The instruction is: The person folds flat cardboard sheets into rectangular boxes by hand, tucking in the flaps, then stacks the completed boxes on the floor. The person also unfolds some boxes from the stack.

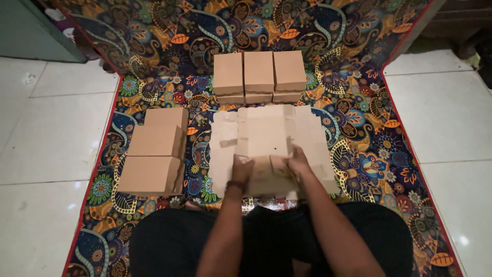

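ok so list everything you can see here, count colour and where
folded boxes: three on top, more edges showing beneath, brown cardboard, in a row at the far middle of the mat
folded boxes: three on top, brown cardboard, in a line on the mat's left side
flat box blanks: a pile, count unclear, brown cardboard, centre of the mat in front of the person
mat: one, dark with a many-coloured floral pattern and red edge, on the floor
floor tiles: white, on both sides of the mat
wristband: one, dark, left wrist
left hand: grip on the near flap of the top blank
right hand: grip on the same flap
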